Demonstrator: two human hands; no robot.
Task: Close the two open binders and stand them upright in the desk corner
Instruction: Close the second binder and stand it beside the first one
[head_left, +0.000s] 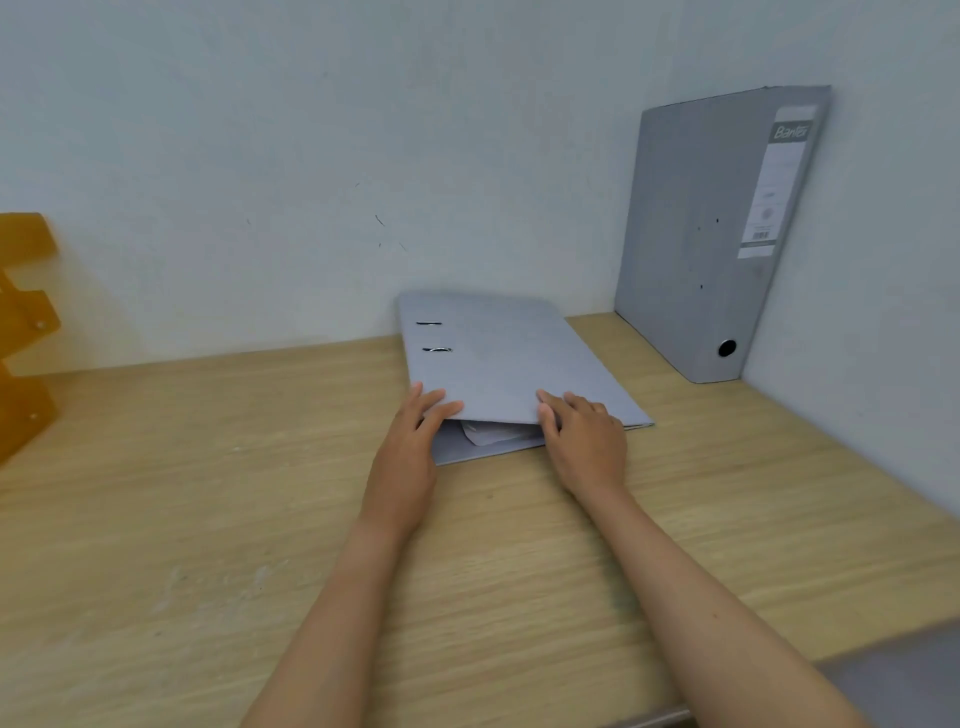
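Observation:
A grey binder (498, 358) lies flat on the wooden desk (208, 493), its top cover almost down with a small gap at the near edge where white papers (483, 434) show. My left hand (410, 447) grips the cover's near left corner, fingers on top. My right hand (584, 436) holds the near edge further right, fingers on the cover. A second grey binder (701, 244) stands upright and closed in the far right corner, leaning against the wall, spine with a white label facing me.
An orange plastic rack (23, 332) stands at the far left against the wall. White walls border the desk at the back and on the right. A grey surface (904, 675) shows at the bottom right beyond the desk's edge.

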